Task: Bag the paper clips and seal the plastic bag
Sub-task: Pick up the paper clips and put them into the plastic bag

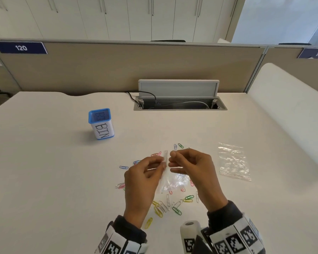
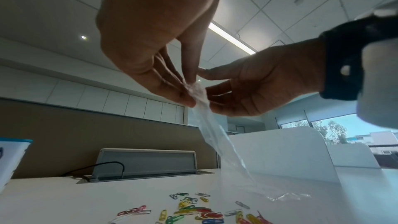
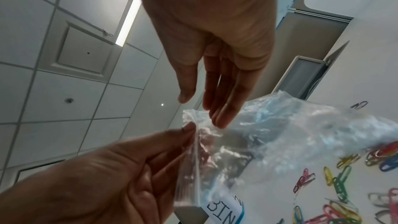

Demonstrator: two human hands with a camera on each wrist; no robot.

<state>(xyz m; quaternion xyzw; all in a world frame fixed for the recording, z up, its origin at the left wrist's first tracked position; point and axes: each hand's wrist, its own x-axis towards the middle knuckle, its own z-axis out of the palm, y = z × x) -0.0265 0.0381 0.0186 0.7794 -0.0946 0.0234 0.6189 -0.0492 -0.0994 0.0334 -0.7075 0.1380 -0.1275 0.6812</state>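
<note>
Clear plastic bag (image 1: 173,180) hung pinched in the left hand (image 1: 143,178), its mouth hard to see, while the right hand (image 3: 215,57) showed straight fingers only from its wrist view.

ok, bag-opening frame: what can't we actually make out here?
- Bag mouth: the held plastic bag is gripped at its top by the left hand; no view shows whether the seal is parted.
- Right hand: head view suggests a pinch; right wrist shows its fingers straight; contact unclear.
- Bag contents: glare hides any clips inside.
- Bin interior: too dark in head view.
- Paper clips: hands cover some, count unknowable.
</note>
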